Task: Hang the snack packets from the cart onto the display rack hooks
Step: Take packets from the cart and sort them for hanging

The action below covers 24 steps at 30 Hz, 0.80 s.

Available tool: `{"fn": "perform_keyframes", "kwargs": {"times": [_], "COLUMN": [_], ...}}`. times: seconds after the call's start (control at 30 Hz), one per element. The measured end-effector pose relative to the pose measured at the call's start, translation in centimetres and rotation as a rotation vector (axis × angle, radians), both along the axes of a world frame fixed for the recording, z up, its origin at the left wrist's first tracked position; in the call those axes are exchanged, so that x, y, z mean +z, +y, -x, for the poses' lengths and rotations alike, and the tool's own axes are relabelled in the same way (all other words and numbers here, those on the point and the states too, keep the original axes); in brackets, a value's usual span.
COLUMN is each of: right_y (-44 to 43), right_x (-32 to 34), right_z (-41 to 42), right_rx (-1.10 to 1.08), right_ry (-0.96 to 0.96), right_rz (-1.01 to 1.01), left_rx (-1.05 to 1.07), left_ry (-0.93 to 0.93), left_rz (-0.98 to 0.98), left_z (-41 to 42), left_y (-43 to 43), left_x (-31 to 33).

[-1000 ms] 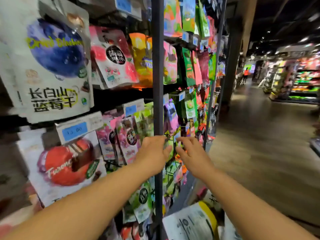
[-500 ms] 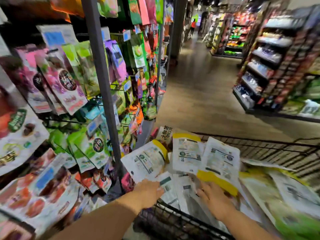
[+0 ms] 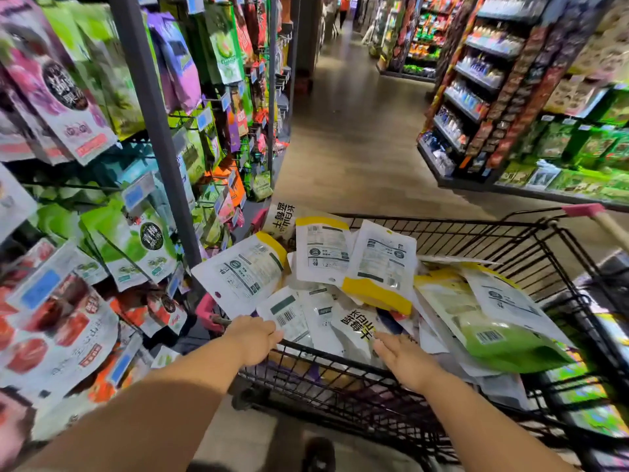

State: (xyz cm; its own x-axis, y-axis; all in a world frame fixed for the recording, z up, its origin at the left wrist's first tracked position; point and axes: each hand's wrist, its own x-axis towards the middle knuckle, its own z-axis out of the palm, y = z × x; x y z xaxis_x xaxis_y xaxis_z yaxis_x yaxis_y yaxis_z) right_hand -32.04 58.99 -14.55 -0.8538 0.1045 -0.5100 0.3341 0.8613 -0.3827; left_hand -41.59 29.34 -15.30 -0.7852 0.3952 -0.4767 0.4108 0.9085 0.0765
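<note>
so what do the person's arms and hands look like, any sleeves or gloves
The left forearm and right forearm are bare, with no sleeve in view. The left hand and right hand are bare too: no gloves, rings, watch or wristband visible.

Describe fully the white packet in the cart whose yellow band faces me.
The yellow-banded packet is a flat, glossy white pouch, apparently plastic film, back side up with grey printed panels. It lies tilted atop other packets piled in the cart, its band at the near end. Neither left hand nor right hand touches it.
</note>
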Motion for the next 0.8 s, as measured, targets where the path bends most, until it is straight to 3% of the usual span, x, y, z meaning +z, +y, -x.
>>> {"fn": "perform_keyframes", "kwargs": {"times": [0.37, 0.8], "right_y": [-1.6, -2.6], "right_x": [0.6, -2.3], "right_z": [-5.3, -12.4], "right_rx": [0.264, 0.616], "right_ry": [-0.157, -0.094], "right_rz": [0.03, -0.101], "left_rx": [0.149, 0.311], "left_ry": [0.014, -0.011], "left_rz": [0.031, -0.054], "left_z": [-9.9, -24.5], "left_y": [-2.6, -5.6], "left_x": [-0.9, -1.6]}}
